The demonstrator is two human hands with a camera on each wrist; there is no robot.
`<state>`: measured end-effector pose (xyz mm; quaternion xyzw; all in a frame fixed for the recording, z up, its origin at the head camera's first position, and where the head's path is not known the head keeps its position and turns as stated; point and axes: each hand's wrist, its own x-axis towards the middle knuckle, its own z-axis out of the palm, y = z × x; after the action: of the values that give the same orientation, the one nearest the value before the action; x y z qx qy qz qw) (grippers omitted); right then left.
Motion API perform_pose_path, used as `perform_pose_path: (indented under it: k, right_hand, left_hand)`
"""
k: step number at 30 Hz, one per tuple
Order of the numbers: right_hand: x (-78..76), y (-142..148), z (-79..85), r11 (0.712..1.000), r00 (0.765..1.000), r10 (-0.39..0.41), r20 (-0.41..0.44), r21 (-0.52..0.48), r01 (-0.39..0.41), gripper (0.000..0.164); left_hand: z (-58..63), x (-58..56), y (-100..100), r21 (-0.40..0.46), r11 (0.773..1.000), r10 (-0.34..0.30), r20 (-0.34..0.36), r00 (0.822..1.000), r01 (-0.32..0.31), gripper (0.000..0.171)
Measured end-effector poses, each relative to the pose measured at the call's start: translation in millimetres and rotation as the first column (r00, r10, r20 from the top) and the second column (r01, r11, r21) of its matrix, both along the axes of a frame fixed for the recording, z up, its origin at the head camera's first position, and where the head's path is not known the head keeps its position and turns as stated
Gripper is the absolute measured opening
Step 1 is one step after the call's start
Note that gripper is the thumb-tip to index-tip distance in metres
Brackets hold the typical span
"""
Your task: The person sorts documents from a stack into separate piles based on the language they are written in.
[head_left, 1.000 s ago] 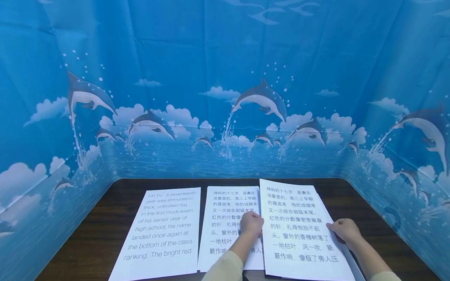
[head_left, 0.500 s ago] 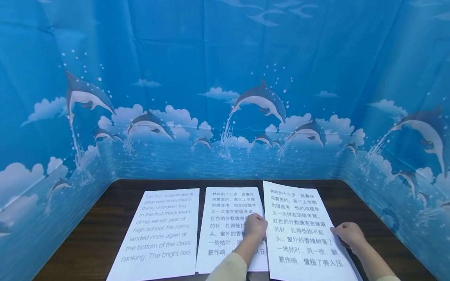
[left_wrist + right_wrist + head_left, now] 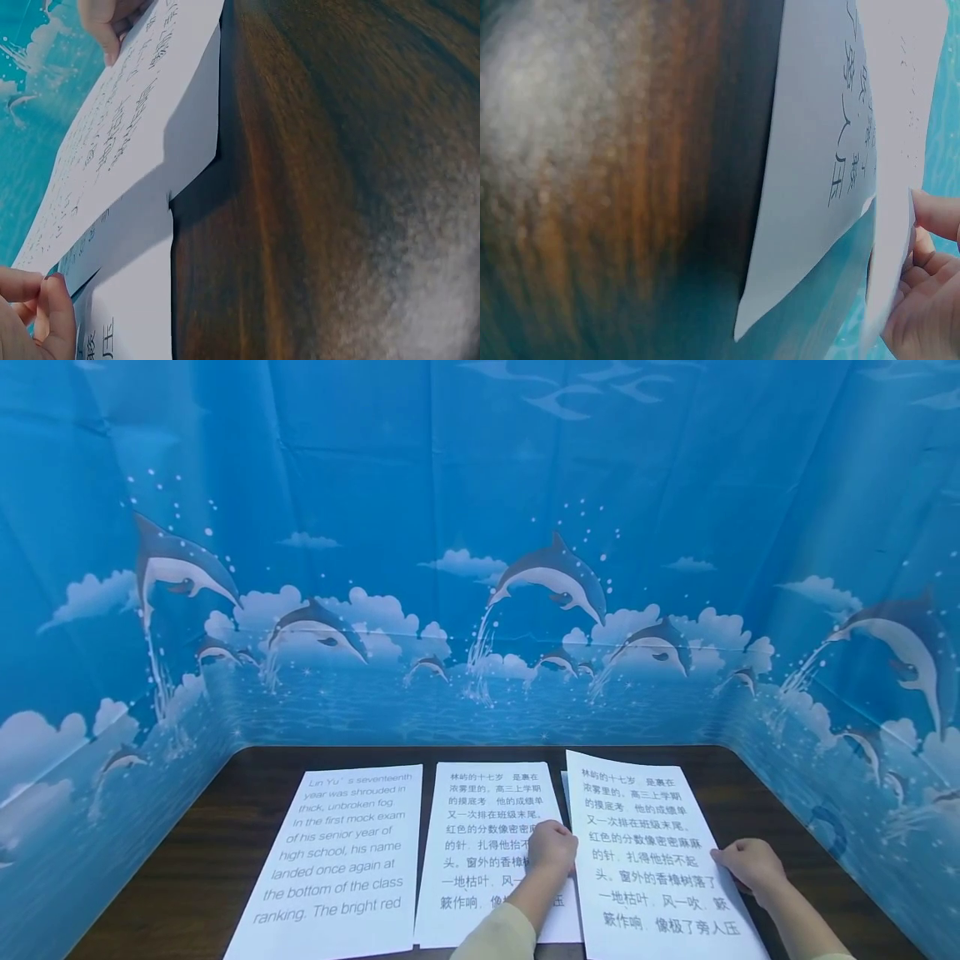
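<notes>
Head view: my left hand (image 3: 553, 850) and right hand (image 3: 752, 865) pinch one sheet (image 3: 647, 852) by opposite edges. That grip likely keeps it spread.

The left hand (image 3: 553, 848) partly hides the middle sheet (image 3: 480, 820), and the head view crops the held sheet (image 3: 651, 852).
</notes>
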<state>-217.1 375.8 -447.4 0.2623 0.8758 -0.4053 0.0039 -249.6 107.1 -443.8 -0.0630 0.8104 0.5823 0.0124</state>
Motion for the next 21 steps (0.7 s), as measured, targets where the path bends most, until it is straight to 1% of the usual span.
perform_pose_path:
  k: [3,9,14,21]
  right_hand:
    - [1.1,-0.4,3.0,1.000,1.000,-0.001,-0.001,0.013,0.001,0.022]
    - [2.5,-1.9,4.4,1.000,1.000,-0.009,-0.006,0.025,0.009,0.019]
    - [2.7,-1.8,2.6,0.999,1.000,-0.010,-0.011,0.041,0.011,0.018]
    - [1.4,-2.5,2.7,0.999,1.000,-0.018,-0.006,0.045,0.019,0.019]
  left_hand:
    - [0.1,-0.3,3.0,-0.006,1.000,0.006,-0.002,1.000,-0.006,0.011]
    - [-3.9,-2.3,7.8,-0.018,1.000,0.018,-0.007,1.000,-0.018,0.014]
    - [-6.5,-3.3,8.6,-0.012,1.000,0.007,-0.015,1.000,-0.007,0.012]
    - [-5.9,-2.0,8.5,-0.037,0.999,-0.008,-0.021,1.000,0.007,0.012]
